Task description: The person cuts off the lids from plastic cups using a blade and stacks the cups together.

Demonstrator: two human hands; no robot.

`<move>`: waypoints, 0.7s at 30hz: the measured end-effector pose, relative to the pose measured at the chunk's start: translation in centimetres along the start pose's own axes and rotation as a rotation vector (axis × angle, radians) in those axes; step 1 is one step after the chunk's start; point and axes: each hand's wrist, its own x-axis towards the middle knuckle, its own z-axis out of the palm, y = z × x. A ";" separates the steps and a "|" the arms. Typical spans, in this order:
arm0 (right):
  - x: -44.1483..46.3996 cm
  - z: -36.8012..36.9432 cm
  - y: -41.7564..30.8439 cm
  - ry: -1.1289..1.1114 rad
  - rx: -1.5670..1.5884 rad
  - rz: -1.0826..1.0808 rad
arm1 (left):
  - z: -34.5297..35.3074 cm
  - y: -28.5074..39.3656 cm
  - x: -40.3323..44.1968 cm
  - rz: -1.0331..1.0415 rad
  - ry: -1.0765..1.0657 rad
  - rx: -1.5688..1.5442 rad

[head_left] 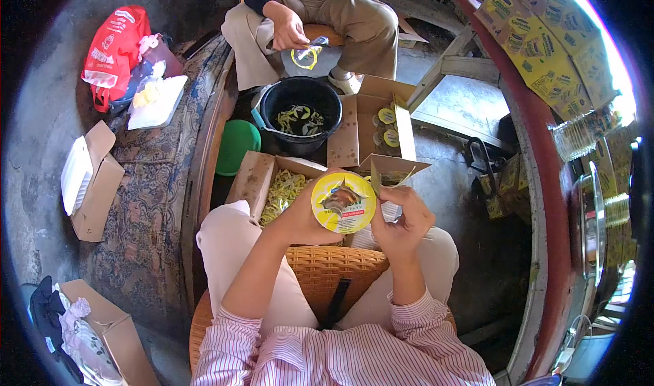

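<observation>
My left hand [300, 221] is wrapped round a cup with a yellow printed lid [320, 215]; the middle of the lid is torn open, with a jagged hole. Close beside the cup's right edge, my right hand [403, 221] has thumb and fingers pinched on a thin, pointed, dark flat piece [375, 177], whose kind I cannot make out. Below and left of the cup, a cardboard box [250, 179] holds a heap of yellow strips [285, 190]. Another cardboard box [343, 128] with several yellow-lidded cups [390, 137] stands ahead to the right.
A black bucket [328, 93] with yellow scraps inside stands ahead, beside a green lid [238, 147]. Across from me a seated person's hand [289, 30] holds a clear, yellow-rimmed piece [304, 57]. A red bag [117, 45] lies left; yellow cartons [545, 45] are stacked right.
</observation>
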 end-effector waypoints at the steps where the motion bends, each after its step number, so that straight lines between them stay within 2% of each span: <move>1: 0.0 0.1 -0.1 0.009 0.000 0.002 | 0.0 -0.2 -0.1 -0.005 0.013 -0.017; 5: 0.0 0.4 -0.2 0.098 0.013 0.044 | 0.2 -0.8 -0.6 -0.076 0.068 -0.178; 8: -0.1 0.3 0.0 0.122 0.045 0.107 | -0.4 -0.3 -0.6 -0.069 0.087 -0.144; 11: 0.0 0.5 0.5 0.055 0.040 0.230 | -1.0 -0.4 -0.6 0.005 0.111 -0.128; 14: -1.2 1.3 2.8 -0.231 0.033 0.439 | -1.5 -0.2 -0.1 0.170 0.139 -0.007; 17: -4.5 3.0 7.0 -0.481 -0.023 0.452 | -1.7 -0.8 -0.4 0.102 0.172 -0.102; 20: -5.8 4.0 8.4 -0.706 -0.061 0.628 | -1.6 -1.1 -0.4 0.100 0.203 -0.095; 21: -6.6 4.2 9.0 -0.714 -0.099 0.570 | -1.7 -1.2 -0.5 0.118 0.193 -0.068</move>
